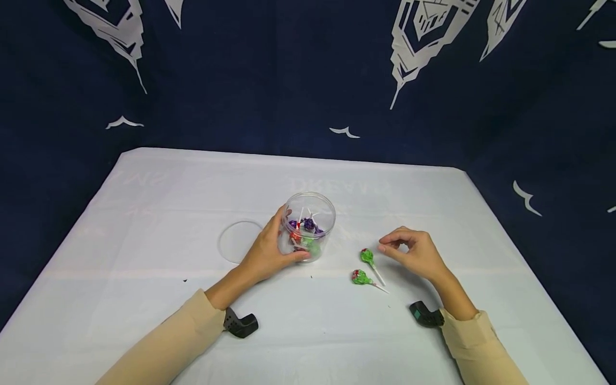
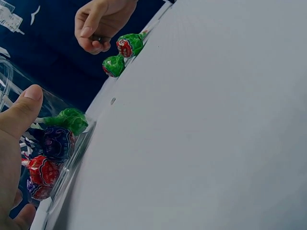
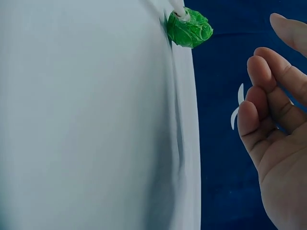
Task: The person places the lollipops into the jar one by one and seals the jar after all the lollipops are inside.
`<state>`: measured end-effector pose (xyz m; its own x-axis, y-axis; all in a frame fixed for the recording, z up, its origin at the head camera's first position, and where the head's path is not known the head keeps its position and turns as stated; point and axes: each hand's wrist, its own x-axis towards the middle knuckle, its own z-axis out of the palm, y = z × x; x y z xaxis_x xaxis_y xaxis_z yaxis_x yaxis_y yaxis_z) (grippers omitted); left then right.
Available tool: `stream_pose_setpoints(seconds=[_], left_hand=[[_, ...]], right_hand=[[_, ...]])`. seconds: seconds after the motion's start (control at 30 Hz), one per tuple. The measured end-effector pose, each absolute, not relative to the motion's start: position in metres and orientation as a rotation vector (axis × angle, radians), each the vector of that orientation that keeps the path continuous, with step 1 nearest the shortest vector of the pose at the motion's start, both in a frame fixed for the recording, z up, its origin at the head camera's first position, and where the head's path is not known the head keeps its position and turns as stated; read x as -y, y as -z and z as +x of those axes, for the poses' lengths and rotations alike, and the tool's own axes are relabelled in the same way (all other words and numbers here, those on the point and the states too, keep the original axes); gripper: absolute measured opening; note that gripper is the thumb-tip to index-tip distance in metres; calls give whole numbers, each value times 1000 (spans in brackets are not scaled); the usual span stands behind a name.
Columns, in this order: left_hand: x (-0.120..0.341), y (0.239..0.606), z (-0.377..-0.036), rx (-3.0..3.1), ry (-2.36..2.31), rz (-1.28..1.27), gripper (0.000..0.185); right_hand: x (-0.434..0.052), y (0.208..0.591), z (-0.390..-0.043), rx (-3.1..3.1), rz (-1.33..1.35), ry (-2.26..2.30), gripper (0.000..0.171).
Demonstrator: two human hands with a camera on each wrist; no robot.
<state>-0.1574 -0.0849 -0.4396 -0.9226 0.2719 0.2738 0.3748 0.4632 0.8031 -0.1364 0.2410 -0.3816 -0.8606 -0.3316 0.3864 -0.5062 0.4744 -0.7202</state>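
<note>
My left hand (image 1: 269, 250) grips a clear round plastic jar (image 1: 325, 216) from its left side, thumb across the front. Inside the jar are several wrapped lollipops, with purple, red and green wrappers; a green lollipop (image 2: 72, 120) and a red lollipop (image 2: 44, 171) show through the wall in the left wrist view. To the right of the jar, two green lollipops lie on the table, an upper lollipop (image 1: 367, 256) and a lower lollipop (image 1: 360, 277). My right hand (image 1: 416, 252) hovers just right of the upper one, fingers loosely bent, thumb apart from the fingertips, holding nothing.
A thin clear ring-shaped lid (image 1: 220, 243) lies on the white-covered table (image 1: 298, 342), left of the jar and partly behind my left hand. Small dark specks dot the cloth. Behind the table's far edge hangs a dark blue patterned curtain (image 1: 269, 80).
</note>
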Motion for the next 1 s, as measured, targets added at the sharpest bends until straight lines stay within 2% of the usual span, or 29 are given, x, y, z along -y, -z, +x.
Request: stream_pose_setpoints(seconds=[0.4,0.7,1.0], left_hand=[[86,441,-158,2624,1466,-542,117],[85,438,-156,2625,1469,-544,118],[81,440,-157,2620,1472,-551,118]], right_hand=[[-260,413,-145,2568,685,-1239,17],[-264,415,-143,2598,716,-1173,13],[-264,415,-137,2695,637,-1090,12]])
